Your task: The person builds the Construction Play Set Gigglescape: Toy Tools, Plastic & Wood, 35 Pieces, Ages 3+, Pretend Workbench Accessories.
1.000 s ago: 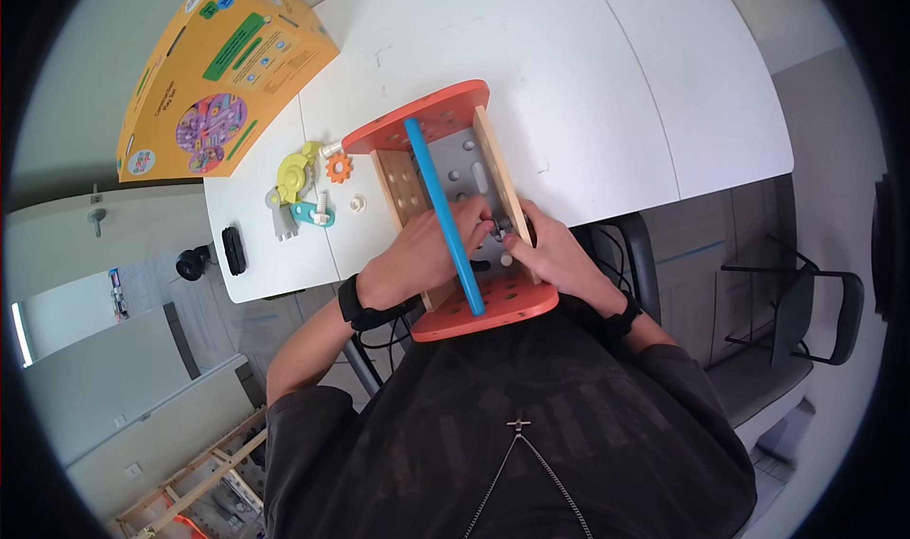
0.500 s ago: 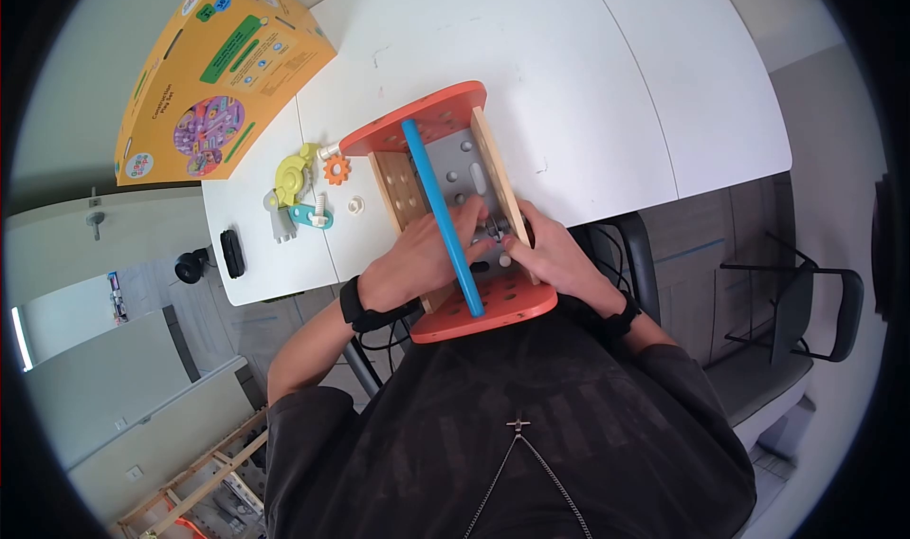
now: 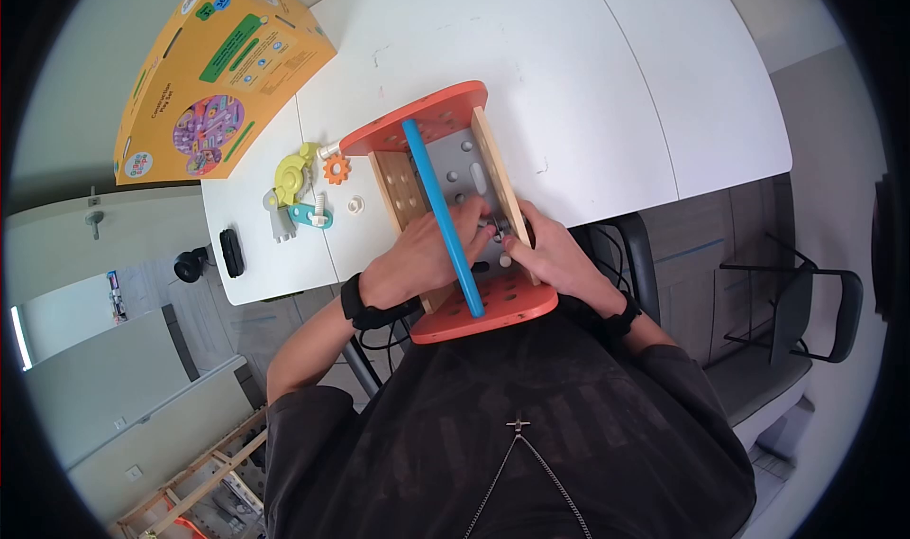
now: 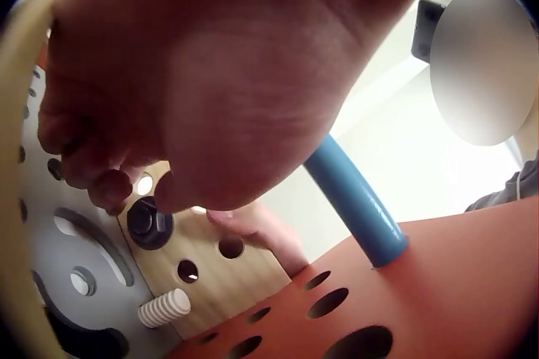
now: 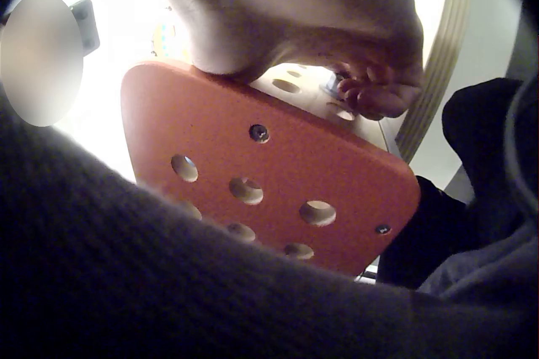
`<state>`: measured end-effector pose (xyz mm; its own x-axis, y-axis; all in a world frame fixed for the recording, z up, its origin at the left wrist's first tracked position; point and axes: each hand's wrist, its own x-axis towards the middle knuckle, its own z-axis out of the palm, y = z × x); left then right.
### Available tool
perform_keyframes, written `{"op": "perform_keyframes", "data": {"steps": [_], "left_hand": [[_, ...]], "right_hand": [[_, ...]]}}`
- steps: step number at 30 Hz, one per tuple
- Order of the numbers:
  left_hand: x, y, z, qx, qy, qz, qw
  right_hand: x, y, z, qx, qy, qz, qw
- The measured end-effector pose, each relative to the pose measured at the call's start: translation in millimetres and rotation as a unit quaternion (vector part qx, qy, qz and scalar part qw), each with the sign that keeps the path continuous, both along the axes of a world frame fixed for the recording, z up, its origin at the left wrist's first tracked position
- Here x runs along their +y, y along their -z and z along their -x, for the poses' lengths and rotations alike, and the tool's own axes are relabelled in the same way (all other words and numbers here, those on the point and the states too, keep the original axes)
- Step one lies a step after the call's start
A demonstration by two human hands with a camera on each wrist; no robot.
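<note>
In the head view a toy toolbox has orange end panels (image 3: 483,313), wooden sides (image 3: 500,164), a grey perforated base (image 3: 455,155) and a blue rod (image 3: 438,202) across it. My left hand (image 3: 417,259) reaches in beneath the rod, thumb and fingertips around a dark nut (image 4: 150,223) on a wooden side; the palm hides part of this grip. My right hand (image 3: 559,259) grips that side, thumb inside and fingers outside, where a bluish piece (image 5: 334,84) shows by the fingertips. A white threaded bolt (image 4: 164,308) sticks up inside, near the orange end.
Left of the toolbox on the white table (image 3: 588,84) lie an orange gear (image 3: 336,169), a white nut (image 3: 355,205), yellow-green pieces (image 3: 292,177), a teal strip (image 3: 310,215) and a black case (image 3: 231,253). A yellow box (image 3: 227,74) stands behind them.
My left fingers spread out half a second ago and are now drawn together again at the dark nut. My right hand and the toolbox have barely moved.
</note>
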<state>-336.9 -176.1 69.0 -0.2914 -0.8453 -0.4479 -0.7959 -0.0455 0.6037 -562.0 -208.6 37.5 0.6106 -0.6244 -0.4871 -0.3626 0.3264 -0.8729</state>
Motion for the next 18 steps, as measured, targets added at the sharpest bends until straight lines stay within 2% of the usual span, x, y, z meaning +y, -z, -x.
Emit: {"op": "perform_keyframes", "data": {"steps": [2,5,8,11,14,17,18], "left_hand": [[2,15,-5,0.007,0.036,0.034,0.999],[3,17,-5,0.01,0.039,0.026,0.999],[-2,-12,2,0.007,0.003,-0.038,0.999],[-3,-15,6,0.005,-0.028,-0.049,0.998],[6,28,-6,0.013,0.013,0.061,0.998],[7,32,-6,0.031,0.024,0.089,0.995],[7,28,-5,0.029,0.003,0.052,0.998]], "right_hand": [[0,1,0,0.0,0.0,-0.002,1.0],[0,1,0,0.001,-0.004,0.006,1.0],[1,5,0,-0.008,-0.002,0.014,1.0],[0,0,0,-0.006,-0.001,-0.003,1.0],[0,0,1,0.0,-0.005,-0.008,1.0],[0,0,1,-0.002,-0.005,-0.006,1.0],[-1,-1,0,-0.004,-0.006,-0.006,1.0]]}}
